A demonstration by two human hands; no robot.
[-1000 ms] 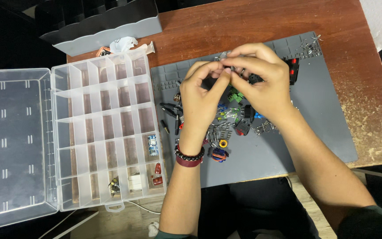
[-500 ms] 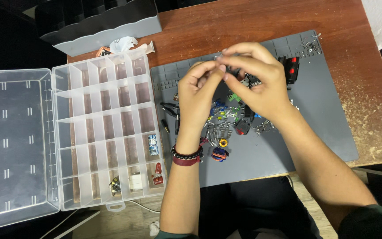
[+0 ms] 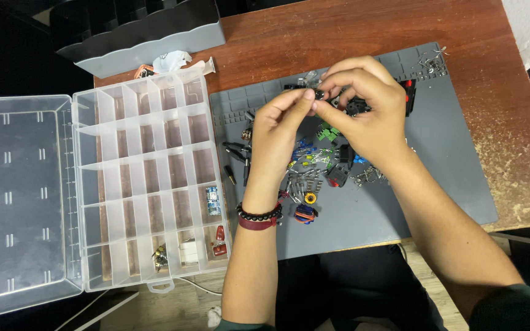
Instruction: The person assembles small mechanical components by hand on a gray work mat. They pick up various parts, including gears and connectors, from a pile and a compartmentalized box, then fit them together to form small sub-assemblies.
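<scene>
Together both hands (image 3: pixel 332 113) pinch a small black part (image 3: pixel 319 94).

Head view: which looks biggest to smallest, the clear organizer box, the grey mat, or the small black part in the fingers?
1. Clear organizer box, lid open
2. Grey mat
3. Small black part, pinched between left hand and right hand

From my feed the light is even and fairly bright from above, with soft shadows under both forearms. The clear organizer lid (image 3: pixel 19 202) shows mild glare; edges fall dark, focus sharp.
</scene>
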